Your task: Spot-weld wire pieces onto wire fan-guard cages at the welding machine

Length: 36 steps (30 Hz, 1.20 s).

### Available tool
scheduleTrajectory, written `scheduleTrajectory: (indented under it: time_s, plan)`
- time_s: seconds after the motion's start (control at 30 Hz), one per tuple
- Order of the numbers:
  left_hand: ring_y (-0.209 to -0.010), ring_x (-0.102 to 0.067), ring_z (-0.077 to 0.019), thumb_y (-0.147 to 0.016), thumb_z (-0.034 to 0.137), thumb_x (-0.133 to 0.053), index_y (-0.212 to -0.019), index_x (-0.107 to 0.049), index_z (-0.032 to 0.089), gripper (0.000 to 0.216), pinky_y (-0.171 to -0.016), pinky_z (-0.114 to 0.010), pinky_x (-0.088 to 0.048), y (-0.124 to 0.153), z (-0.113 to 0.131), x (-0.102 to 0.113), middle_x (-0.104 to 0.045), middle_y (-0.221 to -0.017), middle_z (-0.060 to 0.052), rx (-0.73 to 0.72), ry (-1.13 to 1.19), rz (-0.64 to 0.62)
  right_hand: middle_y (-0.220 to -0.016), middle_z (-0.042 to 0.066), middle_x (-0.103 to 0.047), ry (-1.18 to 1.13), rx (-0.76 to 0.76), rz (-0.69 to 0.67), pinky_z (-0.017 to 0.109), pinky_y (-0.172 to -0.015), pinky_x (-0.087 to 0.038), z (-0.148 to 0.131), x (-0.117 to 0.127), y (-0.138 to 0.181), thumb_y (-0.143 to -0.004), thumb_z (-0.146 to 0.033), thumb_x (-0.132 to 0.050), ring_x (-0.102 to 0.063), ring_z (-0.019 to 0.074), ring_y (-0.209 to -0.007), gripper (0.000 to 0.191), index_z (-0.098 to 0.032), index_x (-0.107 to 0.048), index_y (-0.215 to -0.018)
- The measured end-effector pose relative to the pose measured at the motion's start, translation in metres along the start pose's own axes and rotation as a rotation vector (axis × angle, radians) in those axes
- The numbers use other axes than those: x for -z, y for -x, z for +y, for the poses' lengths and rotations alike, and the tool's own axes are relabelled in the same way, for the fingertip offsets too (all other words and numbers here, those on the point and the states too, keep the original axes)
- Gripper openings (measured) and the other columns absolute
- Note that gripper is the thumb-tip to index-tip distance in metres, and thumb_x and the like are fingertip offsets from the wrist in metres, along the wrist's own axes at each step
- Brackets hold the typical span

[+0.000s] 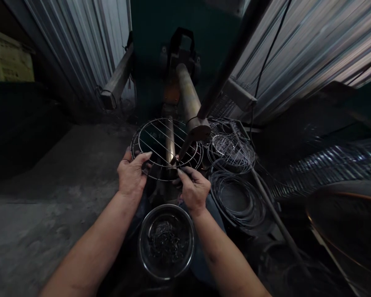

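A round wire rack (156,145) with parallel bars and a double rim lies between the electrodes of what looks like a spot welder (190,97). My left hand (132,171) is closed on the rack's left rim, thumb on top. At the near rim, my right hand (193,185) pinches with thumb and forefinger; any small piece between those fingertips is too dark to make out. The upper electrode tip (177,158) meets the rack just beyond my right fingers, over the lower arm (170,140). Below my hands sits a metal bowl (142,243) holding many small bent wire pieces (165,241).
To the right are a stack of wire racks (231,150) and a pile of wire rings (235,202). A long metal bar (275,218) slants past them. Concrete floor (64,177) lies left; a yellow crate (9,57) stands far left.
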<state>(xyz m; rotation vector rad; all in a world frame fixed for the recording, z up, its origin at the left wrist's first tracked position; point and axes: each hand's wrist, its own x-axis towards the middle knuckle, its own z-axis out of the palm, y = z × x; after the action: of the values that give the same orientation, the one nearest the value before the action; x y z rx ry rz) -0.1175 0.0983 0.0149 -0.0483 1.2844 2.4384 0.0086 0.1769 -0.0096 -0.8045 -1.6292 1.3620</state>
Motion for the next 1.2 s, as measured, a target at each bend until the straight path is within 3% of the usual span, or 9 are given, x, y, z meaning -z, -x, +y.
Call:
scheduleTrajectory:
  time_s: [0.57, 0.83, 1.2]
  plan:
    - [-0.052, -0.052, -0.0094, -0.045, 0.015, -0.077, -0.081, -0.061, 0.017, 0.039, -0.043, -0.020, -0.038, -0.018, 0.001, -0.009, -0.056, -0.067, 0.003, 0.037, -0.020, 0.041, -0.055, -0.002, -0.061, -0.057, -0.033, 0.019, 0.022, -0.044, -0.046, -0.007, -0.010, -0.016, -0.072, -0.032, -0.066, -0.057, 0.0120, -0.042, 0.018, -0.015, -0.067, -0.074]
    - [-0.054, -0.053, -0.0094, -0.044, 0.015, -0.078, -0.084, -0.060, 0.019, 0.044, -0.045, -0.020, -0.040, -0.022, 0.000, -0.008, -0.057, -0.069, 0.003, 0.066, -0.029, 0.056, -0.056, -0.002, -0.061, 0.068, -0.090, -0.136, 0.020, -0.042, -0.046, -0.006, 0.007, -0.014, -0.073, -0.034, -0.067, -0.061, 0.0140, -0.050, 0.021, -0.015, -0.069, -0.082]
    - [-0.052, -0.052, -0.0087, -0.041, 0.014, -0.079, -0.086, -0.060, 0.017, 0.049, -0.045, -0.020, -0.038, -0.034, -0.007, -0.007, -0.056, -0.067, 0.003, 0.062, -0.006, 0.051, -0.062, 0.000, -0.064, -0.117, -0.164, -0.042, 0.024, -0.049, -0.051, 0.000, -0.003, -0.011, -0.065, -0.039, -0.070, -0.061, 0.0140, -0.051, 0.026, -0.015, -0.068, -0.075]
